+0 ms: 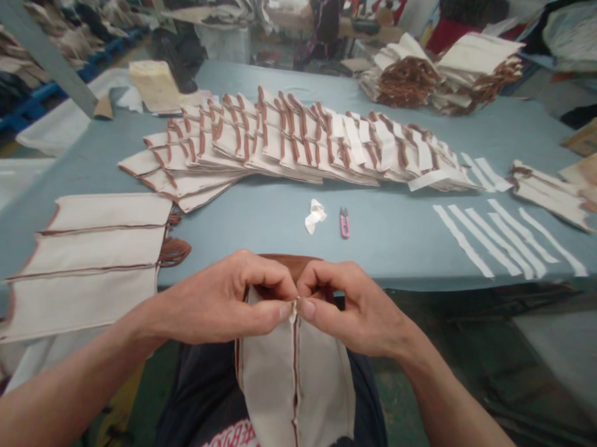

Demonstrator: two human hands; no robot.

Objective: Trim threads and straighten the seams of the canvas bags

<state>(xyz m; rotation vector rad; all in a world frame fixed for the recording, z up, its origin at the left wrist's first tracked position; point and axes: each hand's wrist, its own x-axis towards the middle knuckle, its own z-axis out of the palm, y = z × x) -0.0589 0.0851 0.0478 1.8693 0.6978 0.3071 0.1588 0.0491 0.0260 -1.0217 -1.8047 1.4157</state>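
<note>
A cream fabric panel [320,378] with a brown-edged seam down its middle hangs over my lap, its upper part at the table's front edge. My left hand [242,297] pinches the panel at the top of that seam, thumb against fingers. Right beside it, my right hand [351,306] pinches the same seam from the other side, the two thumb tips almost touching. A small pale bit shows between the thumbs; what it is I cannot tell. Beyond my hands, pink-handled thread snips [344,223] and a crumpled white scrap [315,216] lie on the blue table.
A long fanned row of cream and brown panels [293,140] crosses the table [258,221]. Stitched panels [100,240] hang over the left front edge. White strips [495,240] lie at right, with bundled stacks [406,72] behind. A person [329,21] is in the background.
</note>
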